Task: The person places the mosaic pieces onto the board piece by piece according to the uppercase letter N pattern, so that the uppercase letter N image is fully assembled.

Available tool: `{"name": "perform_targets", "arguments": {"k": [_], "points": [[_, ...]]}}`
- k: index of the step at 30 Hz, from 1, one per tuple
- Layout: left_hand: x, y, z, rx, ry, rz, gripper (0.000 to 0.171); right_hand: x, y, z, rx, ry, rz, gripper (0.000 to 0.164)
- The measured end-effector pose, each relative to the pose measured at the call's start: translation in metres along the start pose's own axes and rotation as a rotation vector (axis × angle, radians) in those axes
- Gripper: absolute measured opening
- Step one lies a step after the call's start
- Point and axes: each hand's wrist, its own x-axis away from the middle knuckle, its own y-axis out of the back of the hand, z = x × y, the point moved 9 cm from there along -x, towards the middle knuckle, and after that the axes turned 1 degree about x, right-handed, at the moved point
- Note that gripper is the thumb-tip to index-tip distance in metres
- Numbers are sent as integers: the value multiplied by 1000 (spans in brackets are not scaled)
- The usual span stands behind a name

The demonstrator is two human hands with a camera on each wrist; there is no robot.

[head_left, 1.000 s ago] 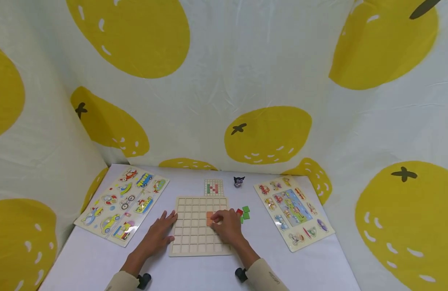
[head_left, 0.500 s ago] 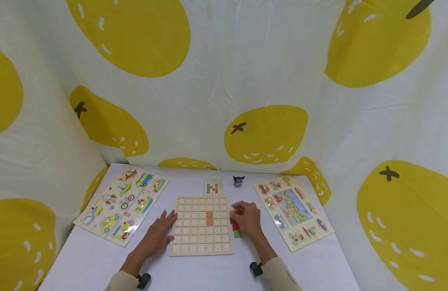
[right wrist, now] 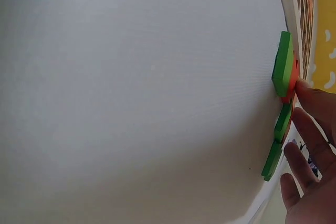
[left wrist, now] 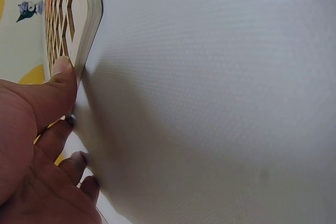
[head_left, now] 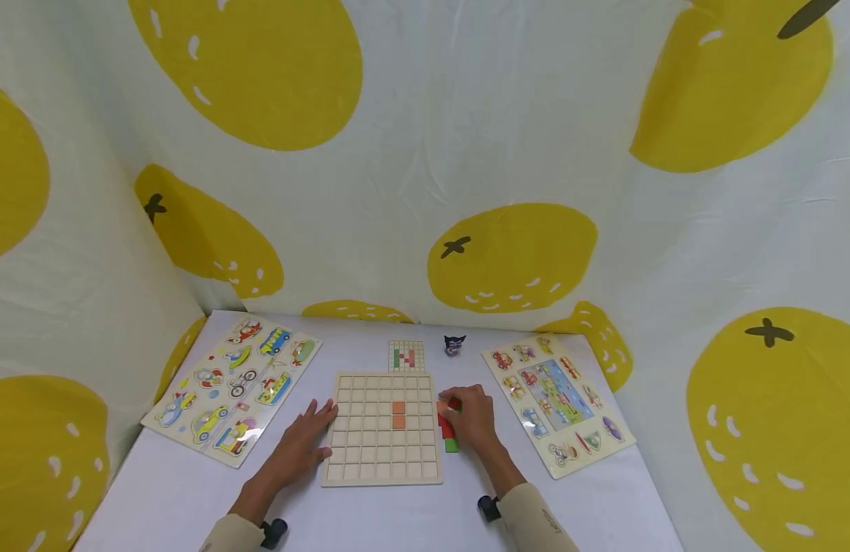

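My left hand (head_left: pixel 303 443) lies at the left edge of a wooden grid board (head_left: pixel 356 460). Its thumb (left wrist: pixel 64 69) rests on the board's rim in the left wrist view, with the fingers spread along the side. Two orange square tiles (head_left: pixel 398 415) sit one above the other in the grid, right of its middle. Just past the board's right edge, my right hand (head_left: pixel 474 418) pinches an orange tile (head_left: pixel 441 407) between thumb and forefinger. Red tiles (head_left: pixel 447 429) and green tiles (right wrist: pixel 283 64) lie beneath and around these fingertips, partly hidden by the hand.
Behind the board lies a small pattern card (head_left: pixel 406 356) with coloured squares. A dark little figurine (head_left: pixel 454 346) stands beside it. Vehicle picture puzzles flank the work: a left puzzle board (head_left: pixel 218 383) and a right puzzle board (head_left: pixel 556 402). Patterned cloth walls (head_left: pixel 397 169) enclose the table.
My right hand has moved from the orange tiles in the grid rightward to the loose tiles, where it now pinches an orange one. The left hand has stayed at the board's edge.
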Motion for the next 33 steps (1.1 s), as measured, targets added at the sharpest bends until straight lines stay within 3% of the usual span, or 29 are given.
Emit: {"name": "perform_targets", "arguments": {"k": [5,18,26,33], "points": [[-1,-1,1,-3,-2,12,84,-2,-1,2,34,21,-12,30],[-3,-4,4,2,-14,15,86,-5,2,-3,38,-22,-7,19],[-2,-3,4,4,-16,1,85,5,7,0,-27,-51,-64,13],[0,-1,2,-2,-16,-24,86,26,4,20,-139,-16,-90,17]]}}
